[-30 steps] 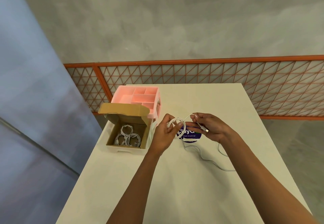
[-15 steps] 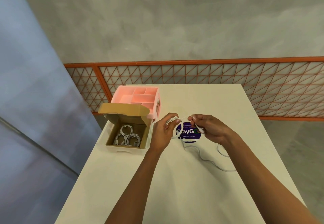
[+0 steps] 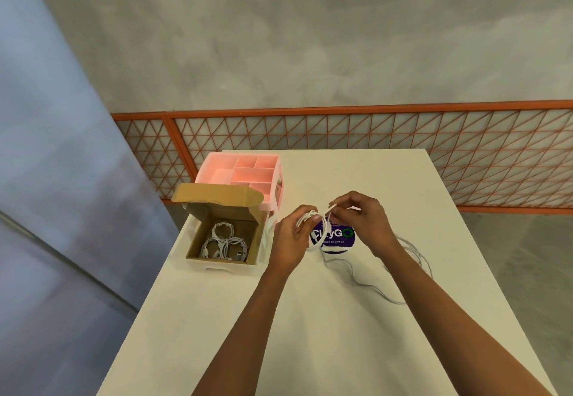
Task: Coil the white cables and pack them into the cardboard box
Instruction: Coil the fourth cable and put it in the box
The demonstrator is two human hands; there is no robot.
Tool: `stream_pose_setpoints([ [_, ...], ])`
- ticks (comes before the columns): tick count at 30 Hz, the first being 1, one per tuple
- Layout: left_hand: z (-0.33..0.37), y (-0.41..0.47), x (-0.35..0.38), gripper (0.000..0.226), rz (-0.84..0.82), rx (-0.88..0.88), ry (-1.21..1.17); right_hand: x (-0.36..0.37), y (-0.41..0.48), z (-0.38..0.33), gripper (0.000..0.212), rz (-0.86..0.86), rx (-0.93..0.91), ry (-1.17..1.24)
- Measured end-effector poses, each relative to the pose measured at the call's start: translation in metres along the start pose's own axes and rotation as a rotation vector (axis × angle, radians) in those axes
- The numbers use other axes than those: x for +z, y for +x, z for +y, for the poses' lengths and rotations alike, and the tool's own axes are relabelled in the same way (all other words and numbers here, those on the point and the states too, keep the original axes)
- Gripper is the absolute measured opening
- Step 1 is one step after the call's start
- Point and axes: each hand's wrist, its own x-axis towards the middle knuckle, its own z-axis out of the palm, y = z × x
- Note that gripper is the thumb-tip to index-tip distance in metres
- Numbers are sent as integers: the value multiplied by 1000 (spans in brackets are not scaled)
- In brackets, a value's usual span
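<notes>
Pink organiser (image 3: 245, 172), purple sticker (image 3: 338, 235), white table (image 3: 310, 318)

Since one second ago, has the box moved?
No. The box still sits against the pink organizer, at the left edge of the table.

Both bare arms reach forward and come close together at the hands. The left hand (image 3: 293, 234) shows its back to the camera. Its fingers (image 3: 310, 209) curl round the loops of the white cable (image 3: 307, 216) and hold them. The right hand (image 3: 366, 222) sits just beside it, a little higher, with the wrist bent down. Its thumb and first finger pinch a bit of the cable right next to the left fingertips, almost touching them. The other fingers are bent loosely behind.
</notes>
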Motion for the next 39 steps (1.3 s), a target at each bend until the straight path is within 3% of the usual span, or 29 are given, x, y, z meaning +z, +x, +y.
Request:
stream_pose_setpoints([
  [5, -3, 4, -2, 14, 34, -19, 11, 11, -5, -4, 5, 24, 221, 397],
  [11, -5, 5, -2, 12, 30, -30, 14, 19, -7, -7, 3, 18, 353, 548],
  [14, -10, 6, -1, 7, 42, -46, 18, 18, -9, -5, 8, -31, 390, 433],
  [19, -16, 8, -2, 9, 79, -71, 24, 22, -13, -9, 17, -133, 272, 126],
  [25, -20, 10, -5, 13, 49, -33, -10, 25, -17, -18, 22, -328, 233, -63],
  [30, -20, 10, -7, 12, 89, -51, 40, 23, -11, -19, 11, -270, 109, -238],
  [36, -12, 10, -7, 14, 135, -33, 93, 26, -6, -21, 7, -80, -68, -591],
  [39, -10, 7, -7, 17, 152, -19, 149, 26, -6, -21, 9, -64, -100, -621],
])
